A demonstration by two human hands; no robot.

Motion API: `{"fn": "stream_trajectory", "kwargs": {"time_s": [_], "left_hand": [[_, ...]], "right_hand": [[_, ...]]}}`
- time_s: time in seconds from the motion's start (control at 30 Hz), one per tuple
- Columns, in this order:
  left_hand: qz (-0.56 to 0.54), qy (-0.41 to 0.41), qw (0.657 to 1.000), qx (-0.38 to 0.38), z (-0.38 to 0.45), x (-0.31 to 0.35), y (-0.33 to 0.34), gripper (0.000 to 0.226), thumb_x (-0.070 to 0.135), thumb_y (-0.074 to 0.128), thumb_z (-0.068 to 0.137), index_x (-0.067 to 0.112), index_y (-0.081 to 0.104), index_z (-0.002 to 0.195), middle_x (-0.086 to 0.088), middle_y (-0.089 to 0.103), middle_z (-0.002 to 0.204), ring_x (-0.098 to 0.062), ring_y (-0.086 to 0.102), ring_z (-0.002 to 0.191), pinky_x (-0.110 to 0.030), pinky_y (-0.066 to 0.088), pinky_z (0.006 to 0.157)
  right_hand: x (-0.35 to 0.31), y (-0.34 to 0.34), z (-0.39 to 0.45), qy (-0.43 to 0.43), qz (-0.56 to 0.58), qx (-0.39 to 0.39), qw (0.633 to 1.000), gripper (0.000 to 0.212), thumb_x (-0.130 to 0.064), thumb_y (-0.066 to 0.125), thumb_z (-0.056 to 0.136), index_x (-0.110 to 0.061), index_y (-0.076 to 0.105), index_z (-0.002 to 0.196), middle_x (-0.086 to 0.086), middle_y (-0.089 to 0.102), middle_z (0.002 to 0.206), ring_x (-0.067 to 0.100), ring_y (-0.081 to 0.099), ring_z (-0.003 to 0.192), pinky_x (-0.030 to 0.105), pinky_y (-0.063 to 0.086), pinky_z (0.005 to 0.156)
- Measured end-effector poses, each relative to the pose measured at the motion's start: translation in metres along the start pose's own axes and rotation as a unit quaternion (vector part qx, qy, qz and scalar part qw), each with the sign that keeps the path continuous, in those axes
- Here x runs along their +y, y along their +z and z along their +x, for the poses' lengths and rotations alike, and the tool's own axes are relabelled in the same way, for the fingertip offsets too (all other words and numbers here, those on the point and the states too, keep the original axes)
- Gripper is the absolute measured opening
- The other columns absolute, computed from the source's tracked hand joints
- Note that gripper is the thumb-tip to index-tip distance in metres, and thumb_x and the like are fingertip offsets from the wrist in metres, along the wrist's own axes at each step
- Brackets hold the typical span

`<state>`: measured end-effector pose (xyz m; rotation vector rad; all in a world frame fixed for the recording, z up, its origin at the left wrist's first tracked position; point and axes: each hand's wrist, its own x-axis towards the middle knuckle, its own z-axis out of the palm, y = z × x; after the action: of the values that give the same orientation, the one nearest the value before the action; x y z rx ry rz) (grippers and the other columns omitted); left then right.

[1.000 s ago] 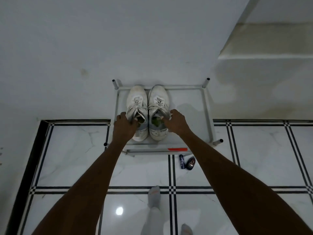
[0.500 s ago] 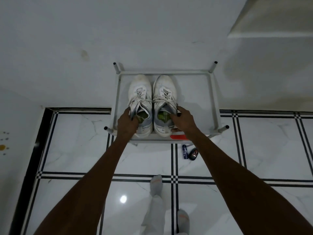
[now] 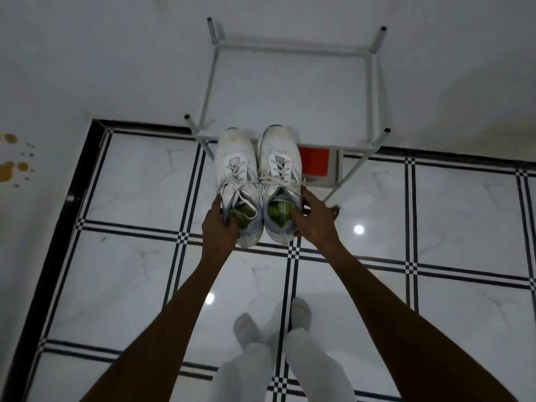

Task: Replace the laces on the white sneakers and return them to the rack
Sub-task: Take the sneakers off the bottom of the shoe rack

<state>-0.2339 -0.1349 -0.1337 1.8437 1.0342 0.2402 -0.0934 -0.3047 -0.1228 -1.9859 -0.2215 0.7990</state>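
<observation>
Two white sneakers with white laces and green insoles are held side by side in the air, toes pointing away from me. My left hand (image 3: 219, 224) grips the left sneaker (image 3: 235, 175) at its heel opening. My right hand (image 3: 314, 217) grips the right sneaker (image 3: 280, 169) the same way. Both shoes hang in front of the white metal shoe rack (image 3: 374, 94), over its front rail and the tiled floor. The rack's top shelf holds nothing.
The rack stands against a white wall. A red label (image 3: 314, 165) sits on its front rail. White marble floor tiles with black lines (image 3: 291, 282) spread below. My legs in white trousers and socks (image 3: 301, 314) stand under my arms. Brown stains (image 3: 11, 166) mark the left wall.
Both hands have lifted the pair of sneakers off the rack's top shelf and pulled them back toward me. The shelf is now bare, and the view has tilted further down.
</observation>
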Motion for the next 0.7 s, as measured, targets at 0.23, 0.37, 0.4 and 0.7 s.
{"fn": "stream_trajectory", "kwargs": {"time_s": [0.23, 0.37, 0.4, 0.7], "left_hand": [[0.002, -0.048, 0.999, -0.019, -0.044, -0.135, 0.021, 0.059, 0.015, 0.061, 0.099, 0.012, 0.04, 0.153, -0.009, 0.056, 0.145, -0.025, 0.055, 0.132, -0.049, 0.049, 0.108], [0.013, -0.073, 0.997, -0.024, -0.03, -0.235, 0.076, 0.062, 0.017, 0.063, 0.098, 0.014, 0.037, 0.155, -0.011, 0.056, 0.143, -0.027, 0.054, 0.131, -0.048, 0.047, 0.109], [0.019, -0.075, 0.997, -0.02, -0.022, -0.269, 0.095, 0.063, 0.015, 0.063, 0.098, 0.013, 0.036, 0.155, -0.013, 0.056, 0.142, -0.029, 0.054, 0.131, -0.047, 0.046, 0.11], [0.012, -0.128, 0.991, -0.036, 0.065, -0.48, 0.23, 0.067, 0.02, 0.06, 0.094, 0.016, 0.036, 0.156, -0.011, 0.053, 0.148, -0.029, 0.051, 0.135, -0.049, 0.045, 0.111]], "right_hand": [[0.113, 0.072, -0.031, 0.047, 0.005, -0.004, 0.999, 0.066, -0.012, 0.066, 0.092, -0.02, 0.038, 0.151, 0.006, 0.056, 0.141, 0.024, 0.06, 0.121, 0.054, 0.057, 0.088], [0.211, 0.12, 0.012, 0.056, -0.01, -0.007, 0.998, 0.065, -0.014, 0.065, 0.093, -0.02, 0.037, 0.151, 0.008, 0.055, 0.142, 0.028, 0.056, 0.126, 0.056, 0.056, 0.09], [0.244, 0.135, 0.028, 0.057, -0.013, -0.014, 0.998, 0.063, -0.012, 0.065, 0.093, -0.018, 0.038, 0.15, 0.009, 0.056, 0.14, 0.029, 0.058, 0.123, 0.055, 0.056, 0.089], [0.459, 0.231, 0.172, 0.067, -0.058, -0.044, 0.995, 0.056, -0.017, 0.062, 0.094, -0.018, 0.044, 0.147, 0.013, 0.061, 0.133, 0.033, 0.065, 0.109, 0.054, 0.058, 0.086]]}}
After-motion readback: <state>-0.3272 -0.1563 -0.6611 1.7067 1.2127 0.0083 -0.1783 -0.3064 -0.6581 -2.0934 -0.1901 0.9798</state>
